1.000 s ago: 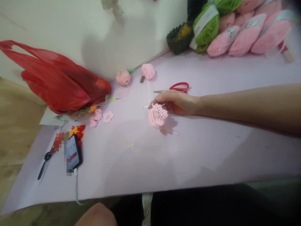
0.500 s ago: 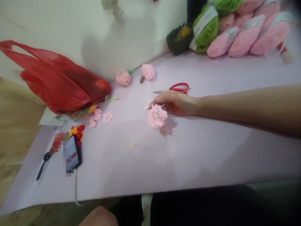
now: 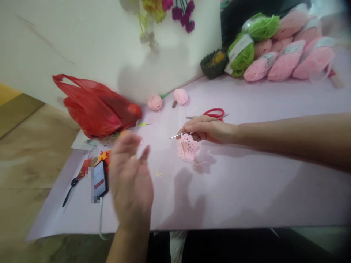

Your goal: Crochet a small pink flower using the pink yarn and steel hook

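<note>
My right hand point(image 3: 208, 128) comes in from the right and pinches a thin metal crochet hook point(image 3: 181, 135) together with the edge of a pink crocheted motif point(image 3: 188, 148). The motif hangs just over the lilac paper. My left hand point(image 3: 130, 179) is raised, blurred and open, above the near part of the table, holding nothing. It hides the small pink crocheted flowers seen earlier and part of a phone point(image 3: 100, 179). Red scissors point(image 3: 214, 114) lie just beyond my right hand.
Two pink yarn balls point(image 3: 154, 102) lie by the wall, near a green-handled hook. A red plastic bag point(image 3: 101, 109) sits at the left. Pink and green yarn skeins point(image 3: 286, 65) and a dark crocheted basket point(image 3: 213, 65) stand at the back right. Lilac paper point(image 3: 246, 193) covers the table.
My left hand has come up into view over the table. The whole scene has shifted lower and rightward in the picture. My right hand keeps the hook and motif.
</note>
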Motion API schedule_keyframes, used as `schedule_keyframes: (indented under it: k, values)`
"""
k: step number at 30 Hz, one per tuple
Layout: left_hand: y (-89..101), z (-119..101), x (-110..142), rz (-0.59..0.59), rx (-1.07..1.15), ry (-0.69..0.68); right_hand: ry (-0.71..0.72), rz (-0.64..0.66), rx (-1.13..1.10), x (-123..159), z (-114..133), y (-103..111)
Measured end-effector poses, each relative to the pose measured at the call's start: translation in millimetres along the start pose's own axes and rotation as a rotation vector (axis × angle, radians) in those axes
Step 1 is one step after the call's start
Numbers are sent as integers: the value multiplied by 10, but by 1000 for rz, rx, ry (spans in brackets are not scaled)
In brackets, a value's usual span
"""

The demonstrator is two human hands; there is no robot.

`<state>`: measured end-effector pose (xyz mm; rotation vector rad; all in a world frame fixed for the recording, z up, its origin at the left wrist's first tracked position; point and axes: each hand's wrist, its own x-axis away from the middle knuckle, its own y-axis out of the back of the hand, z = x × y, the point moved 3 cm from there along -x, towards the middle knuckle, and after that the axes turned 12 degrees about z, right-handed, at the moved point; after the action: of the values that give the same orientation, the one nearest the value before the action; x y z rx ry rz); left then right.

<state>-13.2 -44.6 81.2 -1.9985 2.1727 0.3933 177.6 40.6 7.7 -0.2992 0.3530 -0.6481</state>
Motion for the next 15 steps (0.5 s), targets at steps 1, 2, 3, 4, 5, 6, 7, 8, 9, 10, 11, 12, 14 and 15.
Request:
schedule_keyframes:
  k: [1, 2, 3, 4, 5, 6, 7, 8, 9, 10, 11, 12, 14, 15]
  values:
    - [-10, 104, -40, 3, 61, 49, 13, 2, 24, 0, 13, -10]
    - [-32, 223, -81, 18, 132, 119, 25, 3, 50, 0, 27, -19]
    - [-64, 351, -114, 40, 204, 222, 37, 2, 76, 2, 42, -26]
    - [-108, 458, -139, 82, 255, 295, 43, 7, 105, 5, 56, -34]
    - [-152, 539, -157, 117, 294, 326, 43, 16, 137, 9, 68, -42]
    - [-198, 600, -163, 153, 318, 354, 38, 30, 170, 14, 79, -49]
    - [-238, 641, -161, 179, 341, 374, 30, 47, 204, 21, 90, -56]
    - [-273, 665, -152, 206, 364, 393, 22, 64, 239, 28, 101, -63]
    - [-299, 678, -139, 232, 389, 416, 18, 75, 271, 35, 113, -68]
    - [-314, 681, -125, 257, 414, 440, 16, 81, 299, 41, 125, -71]
    - [-316, 677, -111, 279, 435, 465, 16, 82, 320, 46, 136, -72]
    - [-305, 670, -98, 294, 449, 488, 20, 76, 333, 49, 147, -70]
    - [-240, 648, -83, 288, 432, 518, 28, 53, 344, 49, 164, -59]
    - [-193, 634, -78, 273, 402, 530, 32, 41, 346, 47, 171, -51]
